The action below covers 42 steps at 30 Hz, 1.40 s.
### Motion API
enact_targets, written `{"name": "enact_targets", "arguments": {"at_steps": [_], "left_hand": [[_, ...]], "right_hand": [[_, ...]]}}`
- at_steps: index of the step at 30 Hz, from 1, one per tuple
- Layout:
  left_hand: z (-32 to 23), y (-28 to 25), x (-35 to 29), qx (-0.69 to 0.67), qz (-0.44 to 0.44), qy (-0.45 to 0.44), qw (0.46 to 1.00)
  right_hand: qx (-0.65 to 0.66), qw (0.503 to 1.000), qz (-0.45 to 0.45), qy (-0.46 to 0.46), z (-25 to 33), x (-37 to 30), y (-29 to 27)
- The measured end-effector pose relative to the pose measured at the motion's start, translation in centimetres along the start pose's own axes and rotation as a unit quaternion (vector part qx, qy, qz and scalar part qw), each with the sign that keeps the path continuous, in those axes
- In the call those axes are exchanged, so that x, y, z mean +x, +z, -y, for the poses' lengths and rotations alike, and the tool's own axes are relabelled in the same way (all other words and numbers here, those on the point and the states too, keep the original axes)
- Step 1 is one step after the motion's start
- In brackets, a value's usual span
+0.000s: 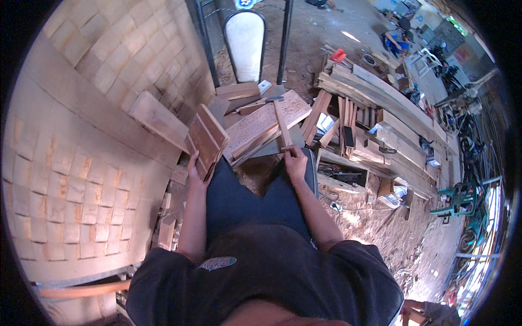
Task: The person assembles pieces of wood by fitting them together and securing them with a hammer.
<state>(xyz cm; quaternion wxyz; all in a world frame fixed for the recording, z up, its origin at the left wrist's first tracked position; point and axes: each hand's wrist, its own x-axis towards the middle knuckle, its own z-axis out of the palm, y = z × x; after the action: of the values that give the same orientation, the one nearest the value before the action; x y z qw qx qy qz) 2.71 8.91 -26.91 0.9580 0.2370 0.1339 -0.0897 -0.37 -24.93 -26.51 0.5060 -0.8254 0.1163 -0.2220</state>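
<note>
My left hand point(194, 169) is closed on the lower left edge of a brown wooden piece with long raised strips point(209, 138), which stands tilted beside my left knee. In my right hand point(294, 162), near the right knee, is the end of a hammer's wooden handle point(281, 124). The hammer's dark metal head lies toward the far end of a thick wooden board point(247, 132). That board slants in front of my knees, its top strewn with small brown specks. Whether the hammer touches the board I cannot tell.
A wall-like panel of woven wooden strips point(76, 201) rises at my left. Ahead stands a chair with a white backrest point(244, 46). Stacked planks point(397, 98) and a wooden box of tools point(341, 176) are at the right. A green plastic chair point(459, 200) is farther right.
</note>
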Motion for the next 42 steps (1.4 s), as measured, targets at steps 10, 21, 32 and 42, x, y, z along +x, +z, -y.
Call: {"name": "enact_targets", "arguments": {"at_steps": [10, 21, 32, 42], "left_hand": [[0.7, 1.1, -1.4, 0.039, 0.083, -0.066, 0.994], [-0.1, 10.0, -6.2, 0.200, -0.035, 0.073, 0.976], [-3.9, 23.9, -16.1, 0.174, 0.044, 0.188, 0.966], [-2.8, 28.1, -19.1, 0.208, 0.060, 0.317, 0.923]], "right_hand": [[0.016, 1.000, -0.009, 0.012, -0.3, -0.2, -1.9], [0.096, 0.990, 0.090, 0.054, 4.5, -3.7, -1.7], [0.291, 0.954, 0.070, -0.020, 16.9, -6.4, -6.4], [0.228, 0.902, -0.050, -0.364, 28.7, -6.2, -10.7]]}}
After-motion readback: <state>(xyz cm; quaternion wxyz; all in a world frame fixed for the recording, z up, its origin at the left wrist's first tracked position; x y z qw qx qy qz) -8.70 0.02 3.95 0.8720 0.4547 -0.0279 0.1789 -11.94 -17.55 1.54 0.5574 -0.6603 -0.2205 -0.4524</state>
